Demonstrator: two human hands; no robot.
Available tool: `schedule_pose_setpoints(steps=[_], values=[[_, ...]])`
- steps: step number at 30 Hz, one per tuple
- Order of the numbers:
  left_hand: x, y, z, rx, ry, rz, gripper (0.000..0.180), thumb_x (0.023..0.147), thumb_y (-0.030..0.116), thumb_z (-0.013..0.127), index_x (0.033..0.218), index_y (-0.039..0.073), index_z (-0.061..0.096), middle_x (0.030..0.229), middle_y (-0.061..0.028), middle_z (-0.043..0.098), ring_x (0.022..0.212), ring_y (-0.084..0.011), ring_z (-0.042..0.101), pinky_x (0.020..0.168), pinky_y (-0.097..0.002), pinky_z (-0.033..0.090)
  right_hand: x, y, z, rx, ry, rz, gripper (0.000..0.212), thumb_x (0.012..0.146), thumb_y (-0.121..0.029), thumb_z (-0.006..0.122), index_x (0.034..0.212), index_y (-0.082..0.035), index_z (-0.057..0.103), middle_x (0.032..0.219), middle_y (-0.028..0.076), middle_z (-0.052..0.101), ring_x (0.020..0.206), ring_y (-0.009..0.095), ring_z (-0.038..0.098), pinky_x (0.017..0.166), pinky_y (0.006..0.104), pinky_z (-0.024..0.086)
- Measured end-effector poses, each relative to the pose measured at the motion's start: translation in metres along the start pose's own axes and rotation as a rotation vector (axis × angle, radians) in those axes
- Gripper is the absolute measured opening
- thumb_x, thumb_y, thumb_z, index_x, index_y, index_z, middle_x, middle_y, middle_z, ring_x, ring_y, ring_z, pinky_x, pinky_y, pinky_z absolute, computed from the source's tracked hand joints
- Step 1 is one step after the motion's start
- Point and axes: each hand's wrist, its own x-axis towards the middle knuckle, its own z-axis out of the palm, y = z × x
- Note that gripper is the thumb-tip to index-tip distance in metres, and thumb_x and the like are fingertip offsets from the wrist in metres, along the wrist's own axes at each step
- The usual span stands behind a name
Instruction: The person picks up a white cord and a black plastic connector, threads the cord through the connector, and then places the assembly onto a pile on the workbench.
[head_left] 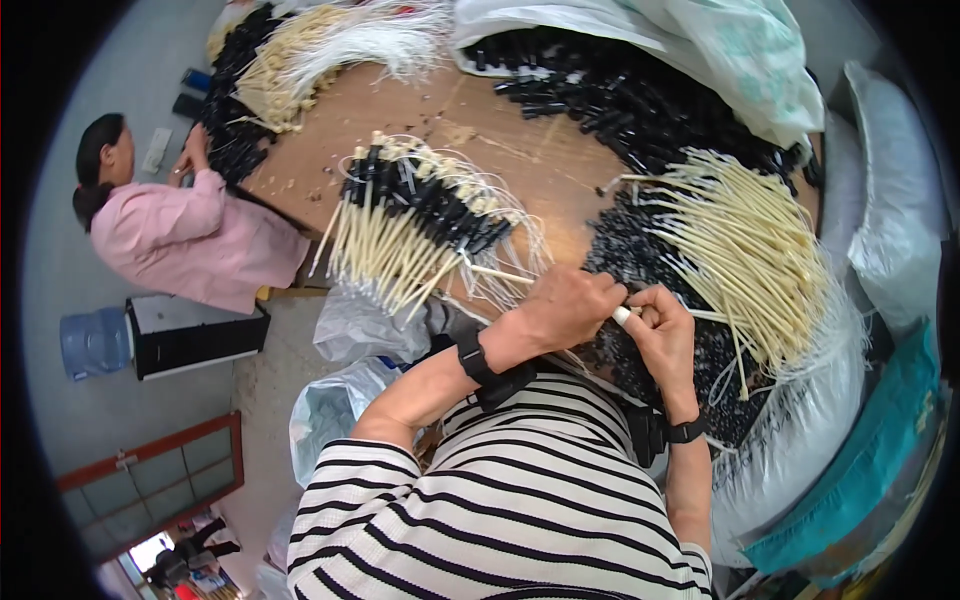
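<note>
White sack (745,65), black tubes (640,110) at mouth, left hand (572,308) beside right hand (662,335)

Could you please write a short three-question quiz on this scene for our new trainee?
1. True or false: the fingertips of the left hand and the right hand are close together, in front of the striped shirt.

2. What colour is the co-worker's top?
A) green
B) pink
C) yellow

3. Fill in the missing word: the cream-coloured rods nearest the teal sack lie to the ____ of the right hand.

Key: 1. True. 2. B. 3. Right.
</note>
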Motion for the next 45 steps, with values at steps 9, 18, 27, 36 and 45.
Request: schedule_pose_setpoints(steps=[9, 18, 27, 36, 45], values=[[-0.043, -0.068, -0.08, 0.251, 0.557, -0.268, 0.018, 0.062, 0.009, 0.065, 0.08, 0.01, 0.063, 0.078, -0.0047, 0.062, 0.083, -0.0275, 0.06, 0.081, -0.0417, 0.04, 0.014, -0.038, 0.019, -0.131, 0.351, -0.472, 0.034, 0.081, 0.004, 0.066, 0.114, -0.004, 0.064, 0.09, 0.006, 0.067, 0.067, 0.01, 0.058, 0.054, 0.023, 0.044], [-0.027, -0.095, -0.078, 0.229, 0.543, -0.276, 0.039, 0.064, 0.009, 0.067, 0.103, 0.004, 0.063, 0.112, -0.012, 0.061, 0.11, -0.0326, 0.054, 0.093, -0.0449, 0.041, 0.007, -0.009, 0.032, -0.307, -0.066, -0.422, 0.032, 0.075, -0.002, 0.069, 0.107, -0.002, 0.065, 0.1, 0.011, 0.066, 0.073, 0.022, 0.062, 0.064, 0.0296, 0.049], [0.107, -0.118, 0.051, 0.101, 0.388, -0.16, 0.03, 0.075, 0.002, 0.056, 0.098, 0.013, 0.07, 0.129, -0.0111, 0.053, 0.12, -0.0325, 0.046, 0.09, -0.0433, 0.047, -0.012, 0.016, -0.089, -0.701, 0.349, -0.265, 0.028, 0.074, -0.002, 0.069, 0.101, -0.005, 0.065, 0.089, 0.011, 0.064, 0.076, 0.025, 0.064, 0.065, 0.0322, 0.05], [0.086, -0.119, 0.043, 0.085, 0.166, -0.131, 0.027, 0.07, 0.001, 0.063, 0.094, 0.012, 0.069, 0.119, -0.0028, 0.06, 0.111, -0.0314, 0.049, 0.09, -0.0405, 0.046, -0.012, 0.035, -0.102, -0.931, 0.303, -0.157, 0.016, 0.072, -0.007, 0.067, 0.086, -0.007, 0.061, 0.081, 0.012, 0.06, 0.074, 0.035, 0.057, 0.066, 0.0434, 0.042], [0.009, -0.089, 0.018, -0.629, 0.399, -0.369, 0.029, 0.073, 0.008, 0.067, 0.101, 0.005, 0.064, 0.096, -0.0116, 0.066, 0.088, -0.0292, 0.063, 0.081, -0.0351, 0.049, 0.01, 0.006, -0.101, -0.398, -0.092, -0.224, 0.015, 0.087, -0.004, 0.054, 0.1, 0.001, 0.059, 0.077, 0.011, 0.057, 0.069, 0.021, 0.056, 0.063, 0.0337, 0.044]])
